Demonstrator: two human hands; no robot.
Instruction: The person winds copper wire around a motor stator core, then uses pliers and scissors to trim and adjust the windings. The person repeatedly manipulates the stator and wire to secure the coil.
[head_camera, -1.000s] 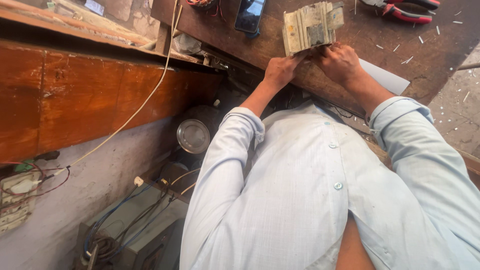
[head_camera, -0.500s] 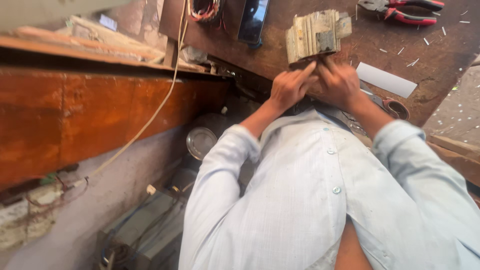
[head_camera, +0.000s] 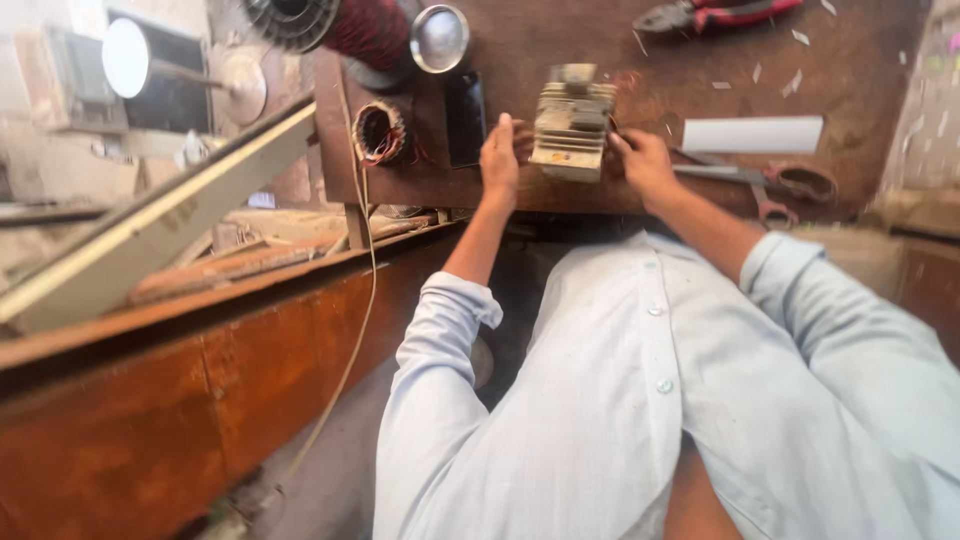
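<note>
Both hands, left hand (head_camera: 499, 158) and right hand (head_camera: 645, 165), flank a grey metal block (head_camera: 572, 125) standing on the brown surface (head_camera: 860, 70), scissors (head_camera: 770, 182) near right.
</note>
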